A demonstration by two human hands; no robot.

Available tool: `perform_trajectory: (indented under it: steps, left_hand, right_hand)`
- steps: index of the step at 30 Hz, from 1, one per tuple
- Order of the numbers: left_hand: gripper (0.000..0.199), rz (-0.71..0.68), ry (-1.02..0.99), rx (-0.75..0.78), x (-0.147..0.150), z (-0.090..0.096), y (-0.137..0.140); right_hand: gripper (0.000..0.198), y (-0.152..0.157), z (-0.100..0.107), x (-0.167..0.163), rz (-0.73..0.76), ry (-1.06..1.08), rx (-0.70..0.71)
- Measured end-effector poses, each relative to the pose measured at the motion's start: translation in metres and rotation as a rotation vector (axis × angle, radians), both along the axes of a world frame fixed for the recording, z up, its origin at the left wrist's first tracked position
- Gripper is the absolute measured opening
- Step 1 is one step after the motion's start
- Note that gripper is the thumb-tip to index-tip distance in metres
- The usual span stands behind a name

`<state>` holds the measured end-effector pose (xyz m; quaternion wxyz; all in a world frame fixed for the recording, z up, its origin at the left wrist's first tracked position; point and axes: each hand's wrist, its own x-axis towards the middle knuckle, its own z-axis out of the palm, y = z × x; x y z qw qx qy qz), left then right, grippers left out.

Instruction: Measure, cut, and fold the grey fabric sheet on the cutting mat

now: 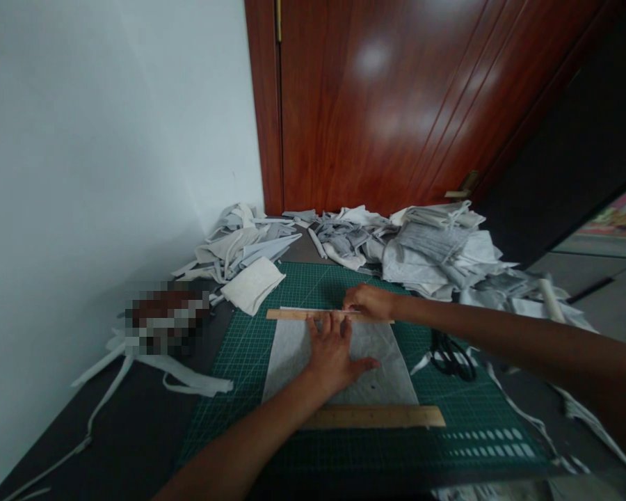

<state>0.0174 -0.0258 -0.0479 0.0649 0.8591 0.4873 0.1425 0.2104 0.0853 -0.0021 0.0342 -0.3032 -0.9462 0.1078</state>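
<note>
Left hand [331, 356], palm down: the grip is spread, its fingertips resting on the far wooden ruler [293, 315] and its thumb extended to the side over the grey fabric sheet [289, 358]. Right hand [371, 300]: the fingers are curled at the far edge of the same ruler, toward its right end; whether this grip pinches anything cannot be told. The sheet lies flat on the green cutting mat [224, 372], with the far ruler across its far end and the near wooden ruler [380, 417] across its near end, projecting past the sheet on the right. Black-handled scissors [451, 356] lie on the mat, right of the sheet. A folded pale cloth [254, 285] overlaps the mat's far left edge. Heaped fabric pieces [438, 250] occupy the back of the dark bench [151, 424].
</note>
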Motion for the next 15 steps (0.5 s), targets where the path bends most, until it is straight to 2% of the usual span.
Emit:
perform_trajectory:
  steps: [7,15]
  left_hand:
    - [0.111,-0.001,0.004,0.035,0.000,-0.004,0.002]
    - [0.113,0.001,0.031,0.006,0.001,-0.007,0.004]
  right_hand:
    - [0.014,-0.003,-0.003,0.028,0.001,-0.024,0.010]
    - [0.019,-0.016,-0.011,0.059,-0.074,0.006,0.050]
